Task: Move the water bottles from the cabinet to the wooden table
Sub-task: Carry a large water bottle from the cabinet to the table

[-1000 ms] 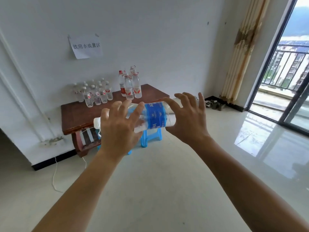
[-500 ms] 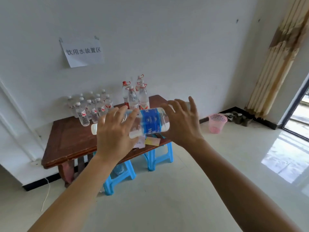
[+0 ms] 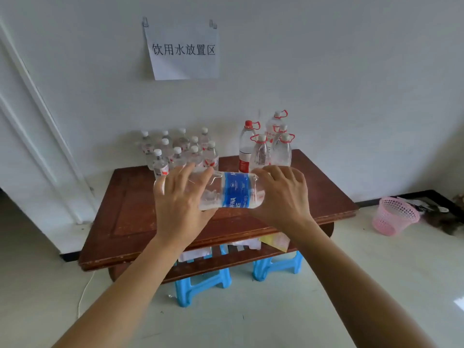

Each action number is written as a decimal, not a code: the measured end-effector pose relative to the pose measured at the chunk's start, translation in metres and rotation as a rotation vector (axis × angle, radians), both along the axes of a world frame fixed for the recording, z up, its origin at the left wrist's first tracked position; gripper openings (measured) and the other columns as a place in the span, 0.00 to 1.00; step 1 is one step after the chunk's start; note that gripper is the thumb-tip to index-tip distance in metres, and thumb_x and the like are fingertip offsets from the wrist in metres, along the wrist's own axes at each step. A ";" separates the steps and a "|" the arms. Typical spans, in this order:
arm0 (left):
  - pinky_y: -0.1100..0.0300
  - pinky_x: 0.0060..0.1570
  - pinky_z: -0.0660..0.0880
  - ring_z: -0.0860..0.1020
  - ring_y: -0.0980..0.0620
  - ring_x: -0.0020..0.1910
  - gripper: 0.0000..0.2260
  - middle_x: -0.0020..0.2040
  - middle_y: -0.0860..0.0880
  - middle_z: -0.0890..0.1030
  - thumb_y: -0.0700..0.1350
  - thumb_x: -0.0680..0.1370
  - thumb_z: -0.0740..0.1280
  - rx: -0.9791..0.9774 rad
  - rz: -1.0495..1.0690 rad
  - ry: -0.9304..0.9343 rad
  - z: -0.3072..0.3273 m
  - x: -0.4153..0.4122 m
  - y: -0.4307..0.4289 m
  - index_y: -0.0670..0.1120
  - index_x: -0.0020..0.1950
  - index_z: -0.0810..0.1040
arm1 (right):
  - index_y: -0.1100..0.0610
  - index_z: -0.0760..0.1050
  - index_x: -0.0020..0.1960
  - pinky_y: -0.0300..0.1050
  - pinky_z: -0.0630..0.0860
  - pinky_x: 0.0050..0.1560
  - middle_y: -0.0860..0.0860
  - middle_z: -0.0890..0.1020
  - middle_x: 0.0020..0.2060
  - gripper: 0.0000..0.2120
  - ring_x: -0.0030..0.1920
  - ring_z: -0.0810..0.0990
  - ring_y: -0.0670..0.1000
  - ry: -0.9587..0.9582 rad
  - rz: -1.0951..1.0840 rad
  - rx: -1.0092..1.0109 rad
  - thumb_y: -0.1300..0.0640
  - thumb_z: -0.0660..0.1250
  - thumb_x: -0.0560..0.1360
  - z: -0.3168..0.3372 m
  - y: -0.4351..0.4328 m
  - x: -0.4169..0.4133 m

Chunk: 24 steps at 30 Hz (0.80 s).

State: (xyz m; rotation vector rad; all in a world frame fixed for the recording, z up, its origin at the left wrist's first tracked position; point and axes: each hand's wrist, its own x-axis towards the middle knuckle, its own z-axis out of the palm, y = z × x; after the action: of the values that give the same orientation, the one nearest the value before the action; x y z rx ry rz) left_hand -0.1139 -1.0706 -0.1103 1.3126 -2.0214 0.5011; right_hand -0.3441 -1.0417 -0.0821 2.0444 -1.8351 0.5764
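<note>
Sideways bottle (image 3: 236, 193), seemingly water-filled, between hands (image 3: 180, 200) (image 3: 282, 194)

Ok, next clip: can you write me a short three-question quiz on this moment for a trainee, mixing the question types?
1. True or false: the blue-labelled bottle is held upright.
2. Multiple choice: the left hand and right hand are A) each gripping one end of that bottle, B) both flat on the table top, C) both empty.
3. Fill the gap: the pink basket stands on the floor to the ____ of the wooden table.

Key: 1 false, it lies sideways above the table; 2 A; 3 right.
</note>
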 end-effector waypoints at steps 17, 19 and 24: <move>0.56 0.66 0.65 0.67 0.55 0.71 0.36 0.73 0.52 0.70 0.64 0.70 0.75 0.994 -0.091 1.054 -0.083 -0.036 -0.261 0.51 0.73 0.71 | 0.47 0.71 0.71 0.57 0.67 0.70 0.46 0.78 0.66 0.40 0.68 0.75 0.54 -0.091 -0.168 0.357 0.25 0.69 0.67 -0.111 -0.221 -0.038; 0.58 0.64 0.65 0.68 0.57 0.67 0.29 0.69 0.53 0.72 0.62 0.75 0.72 0.944 -0.072 0.988 -0.090 -0.050 -0.280 0.48 0.71 0.73 | 0.49 0.73 0.70 0.55 0.71 0.67 0.47 0.80 0.64 0.38 0.66 0.77 0.54 -0.174 -0.116 0.409 0.27 0.70 0.68 -0.130 -0.245 -0.050; 0.61 0.59 0.69 0.73 0.66 0.55 0.09 0.55 0.58 0.75 0.52 0.82 0.65 0.813 0.000 0.797 -0.081 -0.070 -0.334 0.48 0.57 0.78 | 0.47 0.77 0.62 0.46 0.78 0.49 0.44 0.82 0.54 0.32 0.52 0.83 0.49 -0.351 -0.040 0.520 0.26 0.70 0.67 -0.166 -0.311 -0.057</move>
State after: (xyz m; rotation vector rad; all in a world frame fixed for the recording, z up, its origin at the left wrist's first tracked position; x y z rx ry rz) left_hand -0.1837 -1.4050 -0.1912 1.5943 -1.5323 -0.8326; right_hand -0.4015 -1.3527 -0.2479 2.3312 -2.4329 0.5103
